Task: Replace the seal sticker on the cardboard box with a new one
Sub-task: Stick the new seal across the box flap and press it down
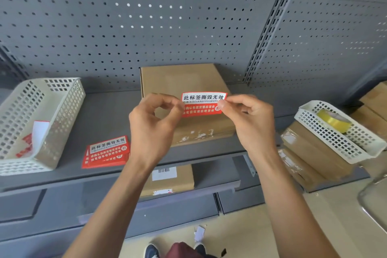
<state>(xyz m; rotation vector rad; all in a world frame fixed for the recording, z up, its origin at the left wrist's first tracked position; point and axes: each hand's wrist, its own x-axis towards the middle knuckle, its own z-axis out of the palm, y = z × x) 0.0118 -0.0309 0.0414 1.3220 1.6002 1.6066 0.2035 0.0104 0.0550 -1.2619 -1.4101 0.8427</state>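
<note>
A flat brown cardboard box lies on the grey shelf, with torn white sticker residue along its front edge. Above it I hold a red and white seal sticker flat between both hands. My left hand pinches its left end, and my right hand pinches its right end with thumb and forefinger. A small stack of the same red stickers lies on the shelf to the left of the box.
A white perforated basket at the left holds peeled paper scraps. At the right, another white basket with a yellow tape roll rests on stacked cardboard boxes. A labelled box sits on the lower shelf. Pegboard backs the shelf.
</note>
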